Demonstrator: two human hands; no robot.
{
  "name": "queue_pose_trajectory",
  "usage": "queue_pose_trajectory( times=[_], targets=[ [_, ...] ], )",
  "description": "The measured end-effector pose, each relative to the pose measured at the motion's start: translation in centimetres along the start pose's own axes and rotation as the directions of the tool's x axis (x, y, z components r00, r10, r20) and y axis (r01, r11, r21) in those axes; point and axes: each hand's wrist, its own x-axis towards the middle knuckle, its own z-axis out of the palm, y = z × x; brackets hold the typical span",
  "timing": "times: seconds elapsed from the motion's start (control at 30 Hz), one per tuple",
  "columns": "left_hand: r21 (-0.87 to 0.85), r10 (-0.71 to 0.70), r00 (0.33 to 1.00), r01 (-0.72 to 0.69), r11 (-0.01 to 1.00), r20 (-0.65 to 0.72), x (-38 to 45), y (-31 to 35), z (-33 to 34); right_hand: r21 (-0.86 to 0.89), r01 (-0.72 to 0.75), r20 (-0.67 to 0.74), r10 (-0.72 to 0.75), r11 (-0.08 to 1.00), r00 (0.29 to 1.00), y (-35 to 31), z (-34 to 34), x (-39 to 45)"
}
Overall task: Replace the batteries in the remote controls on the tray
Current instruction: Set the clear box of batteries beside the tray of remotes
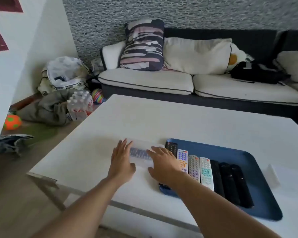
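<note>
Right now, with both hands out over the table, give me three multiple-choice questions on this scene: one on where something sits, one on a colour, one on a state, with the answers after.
1. Where does the clear battery case sit?
A. On the tray
B. On the white table, left of the tray
C. On the sofa

2. What colour is the tray that holds the remote controls?
A. Blue
B. Red
C. Green

3. How do the hands stand?
A. Both curled into fists
B. Both spread with fingers straight at the case
C. One lifts a remote off the tray

Answers:
1 B: the case lies on bare tabletop beside the tray's left edge.
2 A: the rim and floor of the tray are blue.
3 B: the left hand and the right hand reach the case's two ends with straight fingers; whether they press on it is unclear.
</note>
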Motion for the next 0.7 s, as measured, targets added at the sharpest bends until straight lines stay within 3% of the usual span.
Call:
queue_pose_trajectory(
  times=[0.2, 0.5, 0.57, 0.7],
  targets=[
    [0.135, 0.044, 0.995, -0.055, 0.989, 0.084, 2.2, -2.5, 0.8, -0.195, -0.068, -0.01, 0.067, 0.978, 0.998, -2.1, 1.9, 3.3],
    [0.062, 0.026, 1.0, -0.026, 0.998, 0.0, 2.1, -2.9, 2.0, -0.266, -0.045, -0.042, 0.035, 0.963, 0.999, -2.5, 0.5, 3.8],
    [0.009, 0.004, 1.0, -0.004, 1.0, -0.027, 1.8, -2.2, 1.8, -0.237, -0.052, -0.043, 0.043, 0.97, 0.998, -2.2, -0.3, 3.8],
    [-0.278, -0.017, 0.984, -0.034, 0.96, -0.179, 1.2, -1.2, 0.9, -0.116, -0.069, -0.005, 0.069, 0.991, 0.998, -1.2, -1.8, 3.7]
  ],
)
